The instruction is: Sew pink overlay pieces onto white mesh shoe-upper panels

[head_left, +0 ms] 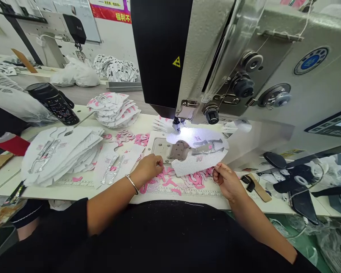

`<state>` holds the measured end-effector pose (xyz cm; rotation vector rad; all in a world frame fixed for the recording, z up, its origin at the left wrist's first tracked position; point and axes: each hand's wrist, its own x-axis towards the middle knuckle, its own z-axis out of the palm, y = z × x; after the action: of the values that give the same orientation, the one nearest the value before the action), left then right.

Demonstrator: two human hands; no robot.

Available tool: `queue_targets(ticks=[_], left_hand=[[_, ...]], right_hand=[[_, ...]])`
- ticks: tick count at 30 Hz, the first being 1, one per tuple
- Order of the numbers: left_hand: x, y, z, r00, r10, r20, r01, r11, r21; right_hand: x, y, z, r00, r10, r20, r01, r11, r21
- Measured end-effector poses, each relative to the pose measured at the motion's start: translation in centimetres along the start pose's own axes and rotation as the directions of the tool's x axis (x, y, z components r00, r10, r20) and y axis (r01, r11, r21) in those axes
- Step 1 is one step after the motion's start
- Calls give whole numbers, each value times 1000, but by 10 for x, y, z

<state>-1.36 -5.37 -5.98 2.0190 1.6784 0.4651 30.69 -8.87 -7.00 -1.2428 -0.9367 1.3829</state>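
A white mesh shoe upper (184, 166) with silver and pink trim lies under the lit needle of a sewing machine (176, 123). My right hand (229, 182) pinches its near right edge between thumb and fingers. At the left of the metal needle plate (160, 146), my left hand (147, 167) has its fingers curled together; whatever they may hold is hidden. Pink and white scraps (194, 180) are strewn in front of the plate. Beside my left forearm lies another white upper (113, 167) with silver trim.
A large stack of white uppers (74, 151) stands at the left, with a pink-and-white stack (116, 110) behind it. A black bottle (55, 102) leans nearby. On the right lie a phone (302, 201) with a cable and a brown strip (261, 189). A second sewing machine (57, 30) stands behind.
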Motion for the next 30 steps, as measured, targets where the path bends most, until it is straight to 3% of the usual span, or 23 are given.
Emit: queue_targets(ticks=[5, 7, 8, 9, 11, 13, 15, 18, 21, 23, 25, 27, 30], left_hand=[[-6, 3, -15, 1000, 23, 4, -22, 988, -150], [-13, 6, -32, 999, 52, 10, -48, 976, -211], [-17, 9, -42, 998, 63, 16, -57, 967, -250], [-21, 13, -53, 997, 72, 25, -61, 951, -302], [-29, 25, -71, 995, 86, 45, -55, 880, -471], [-36, 40, -83, 991, 125, 46, -74, 808, -584], [-40, 55, -89, 981, 193, 39, -127, 771, -624], [-44, 73, -90, 966, 258, 1, -199, 749, -632], [-46, 78, -86, 972, 228, -51, -199, 694, -691], [-45, 75, -82, 978, 202, -47, -166, 624, -764], [-42, 71, -81, 983, 184, -29, -131, 575, -808], [-34, 65, -84, 987, 153, -43, -126, 584, -802], [-14, 62, -96, 984, 57, -167, -164, 647, -744]], right_hand=[[-12, -14, -5, 995, 47, 89, -30, 983, -181], [-21, -30, -8, 966, 138, 220, -63, 945, -320], [-26, -40, -8, 930, 197, 311, -56, 911, -410], [-32, -51, -5, 858, 277, 433, 2, 841, -540], [-43, -72, 10, 750, 309, 585, 217, 721, -658], [-51, -88, 36, 751, 162, 640, 390, 673, -628], [-53, -98, 69, 790, -15, 613, 488, 620, -615], [-47, -100, 109, 763, -158, 627, 602, 527, -600], [-37, -95, 127, 749, -237, 619, 627, 556, -546], [-32, -92, 131, 759, -297, 580, 623, 588, -515], [-28, -91, 132, 746, -348, 568, 651, 565, -508], [-24, -92, 132, 684, -425, 593, 728, 447, -520], [-17, -94, 130, 503, -611, 612, 828, 135, -545]])
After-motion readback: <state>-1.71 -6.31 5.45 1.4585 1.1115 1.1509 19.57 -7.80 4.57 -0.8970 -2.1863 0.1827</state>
